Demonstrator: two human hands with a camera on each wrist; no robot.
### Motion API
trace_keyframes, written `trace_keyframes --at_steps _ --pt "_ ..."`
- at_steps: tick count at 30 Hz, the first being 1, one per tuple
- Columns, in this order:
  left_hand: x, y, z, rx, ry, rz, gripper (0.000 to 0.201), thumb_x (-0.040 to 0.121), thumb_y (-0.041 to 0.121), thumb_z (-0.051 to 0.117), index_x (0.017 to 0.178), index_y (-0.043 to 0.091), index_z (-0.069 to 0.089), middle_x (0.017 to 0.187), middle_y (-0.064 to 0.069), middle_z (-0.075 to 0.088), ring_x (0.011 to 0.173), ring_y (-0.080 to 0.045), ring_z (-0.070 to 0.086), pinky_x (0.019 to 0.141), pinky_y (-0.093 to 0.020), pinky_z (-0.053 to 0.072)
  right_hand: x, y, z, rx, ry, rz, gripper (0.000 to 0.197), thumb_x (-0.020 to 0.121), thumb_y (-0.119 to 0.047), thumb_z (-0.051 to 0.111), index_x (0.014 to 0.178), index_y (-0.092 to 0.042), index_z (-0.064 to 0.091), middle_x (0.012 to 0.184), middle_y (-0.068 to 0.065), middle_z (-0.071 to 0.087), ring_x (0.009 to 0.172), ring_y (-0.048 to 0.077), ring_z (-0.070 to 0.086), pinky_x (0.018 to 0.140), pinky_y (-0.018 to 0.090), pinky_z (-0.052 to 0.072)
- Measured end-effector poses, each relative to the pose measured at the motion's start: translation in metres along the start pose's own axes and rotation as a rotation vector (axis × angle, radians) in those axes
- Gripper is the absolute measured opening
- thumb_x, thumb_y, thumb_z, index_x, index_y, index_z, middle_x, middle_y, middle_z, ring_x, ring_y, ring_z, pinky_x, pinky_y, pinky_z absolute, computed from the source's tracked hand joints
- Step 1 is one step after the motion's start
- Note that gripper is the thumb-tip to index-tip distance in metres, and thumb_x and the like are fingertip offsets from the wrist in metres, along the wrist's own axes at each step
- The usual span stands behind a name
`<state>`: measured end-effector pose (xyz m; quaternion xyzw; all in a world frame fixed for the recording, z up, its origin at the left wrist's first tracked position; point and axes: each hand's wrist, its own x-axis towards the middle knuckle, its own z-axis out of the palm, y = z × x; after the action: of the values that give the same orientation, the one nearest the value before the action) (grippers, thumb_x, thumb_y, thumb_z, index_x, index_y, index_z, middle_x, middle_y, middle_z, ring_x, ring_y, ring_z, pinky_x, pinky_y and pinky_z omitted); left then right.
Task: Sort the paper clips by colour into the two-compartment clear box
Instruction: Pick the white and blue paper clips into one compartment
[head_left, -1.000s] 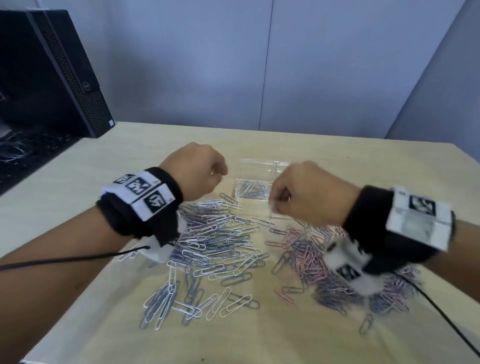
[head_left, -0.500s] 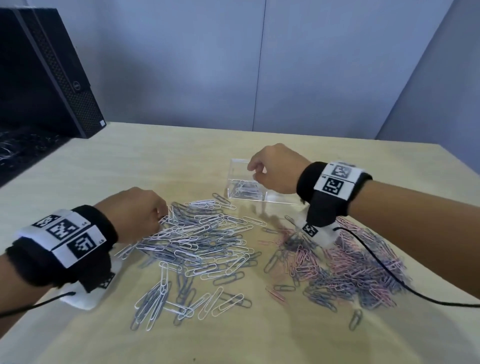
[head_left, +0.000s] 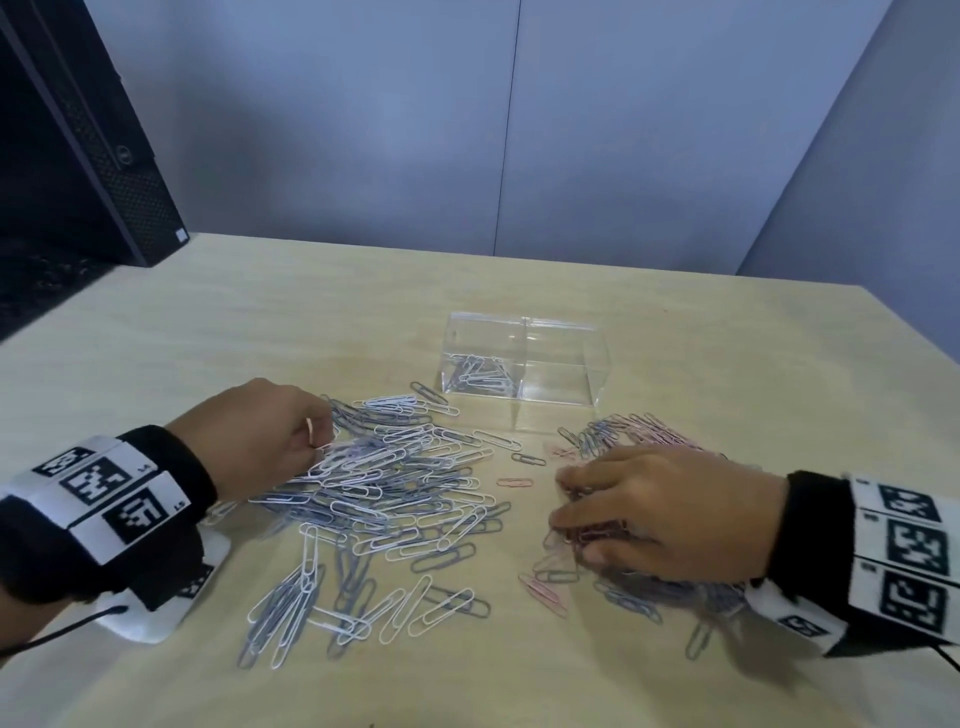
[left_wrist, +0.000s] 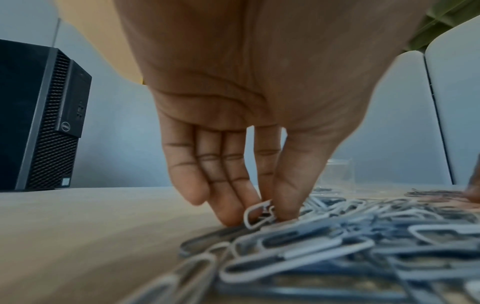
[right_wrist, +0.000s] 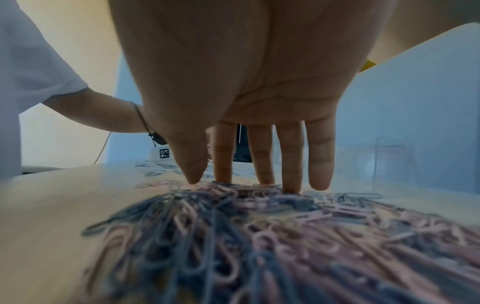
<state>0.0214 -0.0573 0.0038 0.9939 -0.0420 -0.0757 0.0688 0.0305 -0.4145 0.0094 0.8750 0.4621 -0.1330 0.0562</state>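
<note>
A clear two-compartment box (head_left: 592, 364) stands at mid-table. Its left compartment holds several blue and white clips (head_left: 480, 371); its right one looks empty. A pile of white and blue clips (head_left: 395, 478) lies in front of it on the left. My left hand (head_left: 319, 441) is at that pile's far left edge. In the left wrist view, thumb and finger of the left hand (left_wrist: 262, 214) pinch a white clip (left_wrist: 253, 216) that stands on edge. My right hand (head_left: 566, 509) lies with straight fingers on a pink and blue pile (head_left: 644, 431). The right hand's (right_wrist: 257, 183) fingertips touch the clips (right_wrist: 233, 226).
A black computer tower (head_left: 78, 156) stands at the back left corner of the wooden table (head_left: 260, 322). Grey wall panels close off the back. Loose pink clips (head_left: 514, 482) lie between the two piles. The table's right edge runs near the box.
My right hand has come back from over the box and dropped flat onto the pink and blue pile. The left hand, which left the box earlier, stays at the white pile's edge.
</note>
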Motion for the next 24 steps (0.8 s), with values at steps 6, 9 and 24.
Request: trace_keyframes --at_steps 6,9,24 --pt "-0.002 0.023 0.005 -0.02 -0.016 0.13 0.013 0.08 0.022 0.062 0.072 0.032 0.063 0.065 0.014 0.067 0.062 0.001 0.06 0.064 -0.021 0.049 0.012 0.0 -0.009 -0.072 0.06 0.058 0.038 0.094 -0.049 0.032 0.107 -0.036 0.065 0.11 -0.016 0.064 0.102 0.011 0.059 0.093 0.033 0.048" --pt "-0.004 0.037 0.006 -0.033 -0.05 0.196 0.016 0.084 0.024 0.061 0.072 0.034 0.061 0.068 0.013 0.069 0.064 0.0 0.062 0.065 -0.021 0.05 0.026 -0.01 -0.015 -0.035 0.079 0.062 0.028 0.093 -0.038 0.042 0.108 -0.033 0.064 0.108 -0.011 0.064 0.098 0.018 0.061 0.085 0.038 0.05" --pt "-0.006 0.048 0.009 -0.177 -0.053 0.223 0.007 0.083 0.028 0.067 0.079 0.033 0.067 0.068 0.016 0.068 0.064 0.001 0.062 0.066 -0.024 0.053 0.096 -0.039 -0.021 0.08 0.094 0.065 0.02 0.09 -0.018 0.051 0.097 -0.019 0.07 0.1 -0.001 0.065 0.092 0.022 0.061 0.078 0.035 0.052"
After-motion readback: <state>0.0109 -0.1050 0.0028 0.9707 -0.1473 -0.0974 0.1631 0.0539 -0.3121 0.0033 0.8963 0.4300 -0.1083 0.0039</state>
